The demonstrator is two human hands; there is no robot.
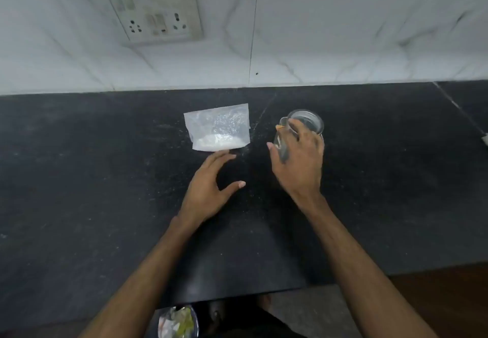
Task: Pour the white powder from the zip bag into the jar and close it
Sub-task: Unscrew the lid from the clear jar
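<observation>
While my right hand point(298, 161) grips the jar point(309, 119) at its rim | left hand point(208, 187) open, fingertips point(229, 156) just beside the bag point(219, 126) flat on the counter point(105, 179) | lift by the zip edge, keep powder point(216, 142) low

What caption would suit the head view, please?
The right hand holds the glass jar; the open left hand is beside the zip bag.

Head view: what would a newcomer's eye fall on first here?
First, the clear zip bag lying flat at the centre of the black countertop, with white powder gathered along its near edge. Just right of it, the right hand grips a glass jar, while the open left hand lies just short of the bag.
</observation>
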